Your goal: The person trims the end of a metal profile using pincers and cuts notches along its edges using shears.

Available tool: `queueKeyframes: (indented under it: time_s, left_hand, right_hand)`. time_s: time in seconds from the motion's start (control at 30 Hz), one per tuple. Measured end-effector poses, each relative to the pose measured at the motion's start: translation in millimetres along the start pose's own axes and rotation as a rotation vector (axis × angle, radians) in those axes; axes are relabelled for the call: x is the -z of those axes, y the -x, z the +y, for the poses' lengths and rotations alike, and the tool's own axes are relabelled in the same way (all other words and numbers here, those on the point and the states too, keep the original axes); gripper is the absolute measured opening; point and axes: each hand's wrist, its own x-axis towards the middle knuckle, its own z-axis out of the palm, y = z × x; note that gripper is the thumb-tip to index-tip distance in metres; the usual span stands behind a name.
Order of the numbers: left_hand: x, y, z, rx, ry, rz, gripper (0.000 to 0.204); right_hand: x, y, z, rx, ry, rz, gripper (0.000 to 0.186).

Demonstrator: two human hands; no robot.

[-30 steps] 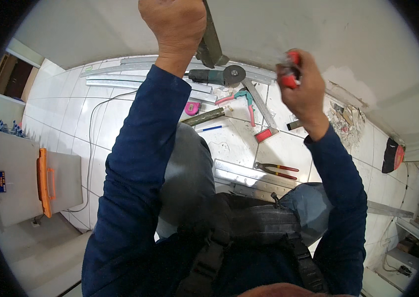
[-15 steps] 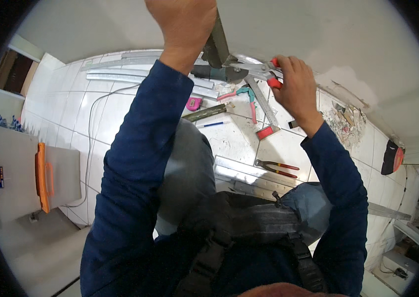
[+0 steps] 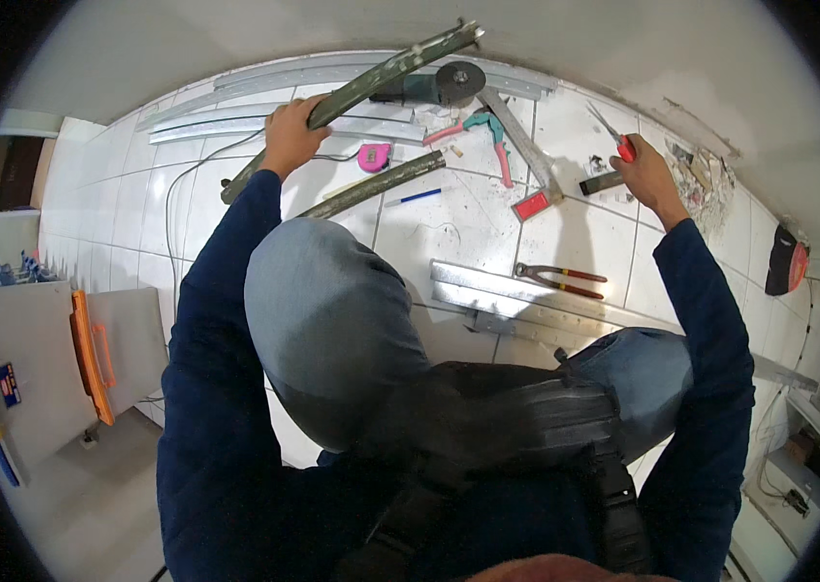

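My left hand (image 3: 293, 134) is closed around a long dark green metal tube (image 3: 395, 70), lifted off the floor and slanting up to the right. One tube end is near the wall. My right hand (image 3: 652, 179) grips red-handled snips (image 3: 626, 149), their narrow metal blades directed toward the wall. Below the snips a short dark bar (image 3: 602, 182) lies on the tiles. Under the raised tube sits an angle grinder (image 3: 408, 89) with a dark disc. A second green tube (image 3: 381, 182) rests by my knee, near a pink tape measure (image 3: 374, 157).
Teal-and-pink pliers (image 3: 500, 145), a metal square (image 3: 524, 145), a red block (image 3: 531, 205), a blue pen (image 3: 419, 197) and pincers (image 3: 560, 278) lie on the tiles. Silver metal profiles (image 3: 192, 131) line the wall; more (image 3: 516, 303) lie before me. Rubble (image 3: 710, 199) and a grey box (image 3: 27, 339) flank me.
My left hand has come down and left with the tube, which has tilted from steep to slanting. My right hand has moved right with the snips, away from the tube's end.
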Motion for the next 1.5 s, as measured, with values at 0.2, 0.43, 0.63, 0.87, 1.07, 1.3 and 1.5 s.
queueKeyframes:
  time_s: [0.2,0.43,0.63,0.87,1.07,1.3,1.5]
  left_hand:
    - [-51,25,-63,0.225,-0.133,-0.15,0.049]
    - [-86,7,-71,0.284,-0.255,0.053,0.047]
    - [-119,67,-29,0.135,0.207,0.091,0.05]
    - [-118,137,29,0.066,0.171,-0.093,0.059]
    - [-134,153,47,1.419,1.25,-0.127,0.046]
    - [-135,138,-21,1.633,1.64,0.019,0.056]
    - [-74,121,59,1.371,1.638,0.15,0.039]
  right_hand:
    - [-6,25,29,0.097,0.309,-0.305,0.048]
    - [-29,34,25,0.213,0.21,-0.314,0.059]
    - [-67,45,-17,0.339,0.411,-0.632,0.075]
    - [-139,51,13,0.549,0.456,-0.478,0.071]
    - [-114,44,17,0.475,0.326,-0.462,0.045]
    - [-49,47,-41,0.515,0.222,-0.252,0.037]
    - [11,54,-44,0.268,-0.074,-0.095,0.035]
